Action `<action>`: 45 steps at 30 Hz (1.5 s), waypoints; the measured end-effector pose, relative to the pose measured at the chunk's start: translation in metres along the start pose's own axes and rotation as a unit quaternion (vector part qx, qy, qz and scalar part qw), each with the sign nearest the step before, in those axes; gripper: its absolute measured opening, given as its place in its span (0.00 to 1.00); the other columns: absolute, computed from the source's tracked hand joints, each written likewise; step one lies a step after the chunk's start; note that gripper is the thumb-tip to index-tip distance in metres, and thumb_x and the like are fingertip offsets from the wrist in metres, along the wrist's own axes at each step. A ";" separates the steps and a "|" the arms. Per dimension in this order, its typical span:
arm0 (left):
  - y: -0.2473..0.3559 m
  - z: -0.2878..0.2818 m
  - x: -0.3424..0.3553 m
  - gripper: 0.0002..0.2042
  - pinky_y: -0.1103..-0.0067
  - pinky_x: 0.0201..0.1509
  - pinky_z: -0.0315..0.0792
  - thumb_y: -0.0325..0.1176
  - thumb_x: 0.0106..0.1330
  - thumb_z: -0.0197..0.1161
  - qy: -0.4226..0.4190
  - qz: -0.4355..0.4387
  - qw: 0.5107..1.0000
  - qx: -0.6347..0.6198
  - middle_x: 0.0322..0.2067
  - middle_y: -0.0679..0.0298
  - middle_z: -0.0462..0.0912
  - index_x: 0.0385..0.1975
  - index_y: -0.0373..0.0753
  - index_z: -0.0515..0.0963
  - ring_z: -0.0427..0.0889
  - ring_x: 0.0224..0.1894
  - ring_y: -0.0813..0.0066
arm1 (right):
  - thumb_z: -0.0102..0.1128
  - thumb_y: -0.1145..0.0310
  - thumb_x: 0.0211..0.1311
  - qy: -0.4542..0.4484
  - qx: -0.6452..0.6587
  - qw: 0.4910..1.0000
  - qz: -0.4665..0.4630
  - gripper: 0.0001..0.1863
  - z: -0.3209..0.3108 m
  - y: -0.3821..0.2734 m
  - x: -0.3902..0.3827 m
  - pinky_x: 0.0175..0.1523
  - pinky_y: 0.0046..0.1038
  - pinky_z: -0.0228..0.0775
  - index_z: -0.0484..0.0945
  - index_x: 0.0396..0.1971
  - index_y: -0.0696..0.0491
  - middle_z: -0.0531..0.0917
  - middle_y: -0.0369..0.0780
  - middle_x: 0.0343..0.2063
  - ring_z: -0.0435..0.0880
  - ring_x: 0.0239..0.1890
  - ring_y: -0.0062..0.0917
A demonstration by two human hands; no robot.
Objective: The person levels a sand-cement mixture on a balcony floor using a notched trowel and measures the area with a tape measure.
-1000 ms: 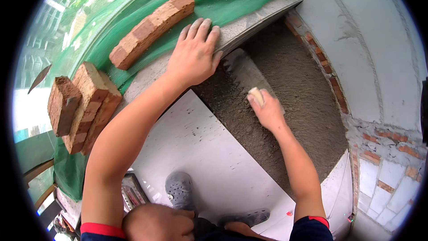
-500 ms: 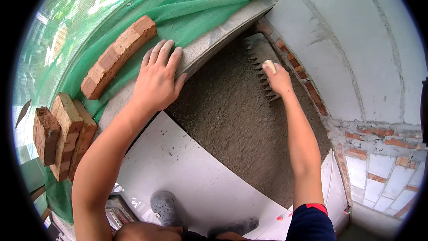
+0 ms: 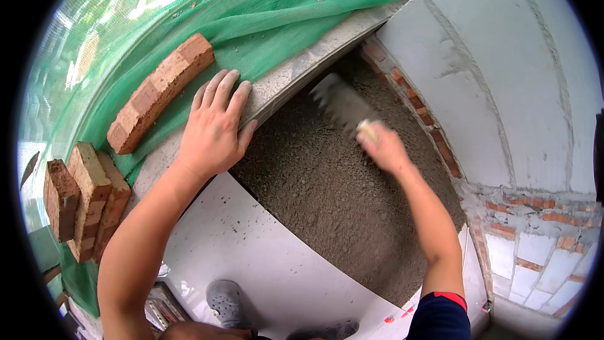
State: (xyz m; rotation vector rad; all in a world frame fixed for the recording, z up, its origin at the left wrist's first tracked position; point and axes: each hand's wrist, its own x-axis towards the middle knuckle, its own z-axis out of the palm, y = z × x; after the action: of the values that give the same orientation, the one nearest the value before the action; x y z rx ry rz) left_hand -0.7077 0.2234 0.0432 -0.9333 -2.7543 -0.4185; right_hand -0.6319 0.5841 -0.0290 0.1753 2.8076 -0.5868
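Observation:
My right hand (image 3: 384,146) is closed around the pale handle of a notched trowel (image 3: 343,102). The trowel's toothed metal blade is smeared by motion over a bed of grey-brown mortar (image 3: 314,195), toward its far end. Whether the blade touches the mortar I cannot tell. My left hand (image 3: 217,123) lies on the concrete ledge (image 3: 283,82) along the left side of the bed, fingers stretched out and holding nothing. Just left of those fingers a long reddish brick piece (image 3: 160,93) rests on green netting (image 3: 251,38).
Several bricks (image 3: 91,195) stand together at the left. Large white tiles (image 3: 245,239) border the mortar on the near side, with my grey clog (image 3: 226,302) on them. A grey block wall (image 3: 491,75) with a brick strip at its foot rises on the right.
The trowel has swung left and nearer, away from the right wall, with my right hand moving along. My left hand stays on the ledge. The whole view has shifted slightly.

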 end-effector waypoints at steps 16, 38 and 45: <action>0.001 -0.001 0.001 0.28 0.60 0.68 0.55 0.36 0.58 0.63 -0.020 -0.007 1.000 0.004 0.61 0.49 0.63 0.58 0.36 0.65 0.60 0.65 0.47 | 0.62 0.60 0.53 0.145 -0.160 0.973 0.087 0.18 -0.052 0.053 0.076 0.47 0.45 0.72 0.73 0.41 0.51 0.83 0.49 0.37 0.80 0.43 0.47; -0.005 0.017 -0.003 0.26 0.62 0.65 0.59 0.43 0.61 0.61 0.053 0.038 0.997 0.042 0.57 0.51 0.68 0.56 0.36 0.68 0.65 0.62 0.52 | 0.64 0.66 0.52 -0.016 -0.045 0.999 -0.007 0.15 0.084 -0.143 -0.093 0.40 0.43 0.77 0.71 0.37 0.54 0.83 0.46 0.30 0.84 0.34 0.44; -0.010 0.019 -0.006 0.25 0.62 0.65 0.59 0.42 0.61 0.61 0.063 0.038 0.997 0.019 0.56 0.50 0.68 0.55 0.36 0.68 0.65 0.62 0.52 | 0.63 0.65 0.52 -0.055 -0.050 0.997 0.004 0.14 0.078 -0.145 -0.114 0.40 0.42 0.77 0.73 0.37 0.52 0.84 0.46 0.31 0.84 0.34 0.42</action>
State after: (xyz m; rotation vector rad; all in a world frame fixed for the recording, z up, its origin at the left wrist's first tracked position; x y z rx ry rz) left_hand -0.7117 0.2188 0.0218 -0.9651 -2.5961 -0.3961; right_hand -0.5296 0.4131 -0.0111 0.1316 2.7203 -0.4395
